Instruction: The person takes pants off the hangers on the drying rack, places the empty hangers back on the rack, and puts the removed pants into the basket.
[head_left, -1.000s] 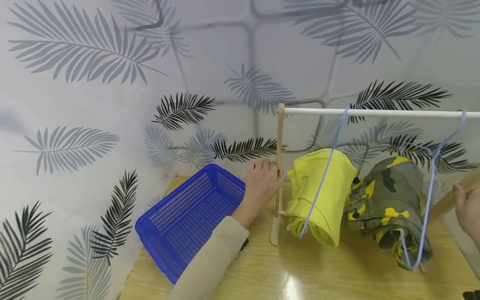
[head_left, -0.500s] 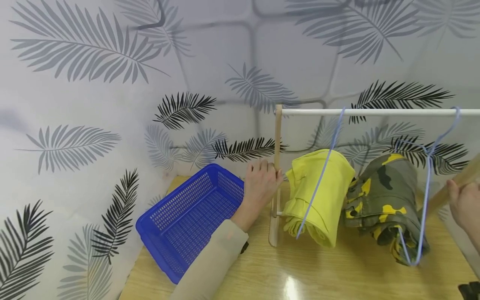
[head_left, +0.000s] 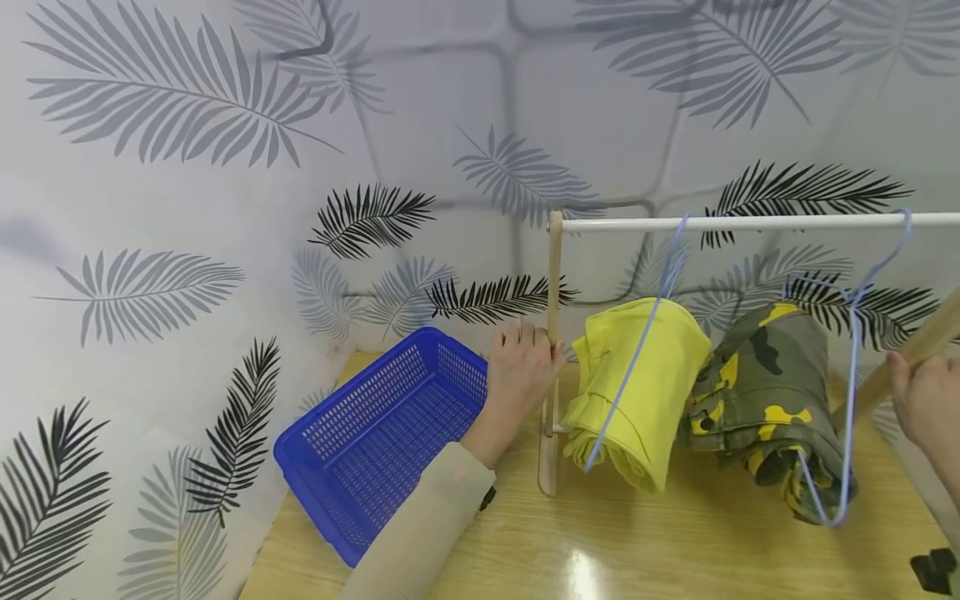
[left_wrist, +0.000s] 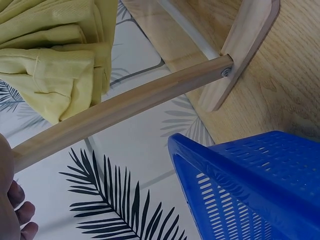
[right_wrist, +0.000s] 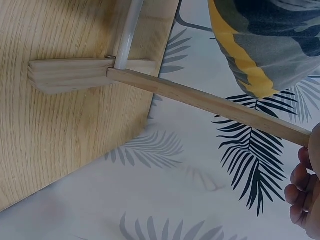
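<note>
A small clothes rack has a white rod point(head_left: 787, 223) between wooden posts. My left hand point(head_left: 519, 367) grips the left post point(head_left: 555, 279) about halfway up. On the other side, my right hand point(head_left: 926, 412) is wrapped round the slanting right post point(head_left: 933, 333); its fingers point(right_wrist: 300, 182) curl below the wood in the right wrist view. Between the hands hang a folded yellow garment point(head_left: 648, 392) and a folded camouflage garment point(head_left: 772, 375) with yellow patches, each on a light blue hanger point(head_left: 853, 367). The rack's wooden foot point(left_wrist: 245, 50) stands on the table in the left wrist view.
A blue perforated plastic basket point(head_left: 300, 437) sits just left of the rack, close to my left forearm. The wood-grain table point(head_left: 525, 550) meets a wall point(head_left: 225, 200) printed with leaves right behind the rack.
The rack has shifted slightly left, carrying both hanging garments. My right hand has come further into view from the right, still gripping its post. The left hand keeps its grip.
</note>
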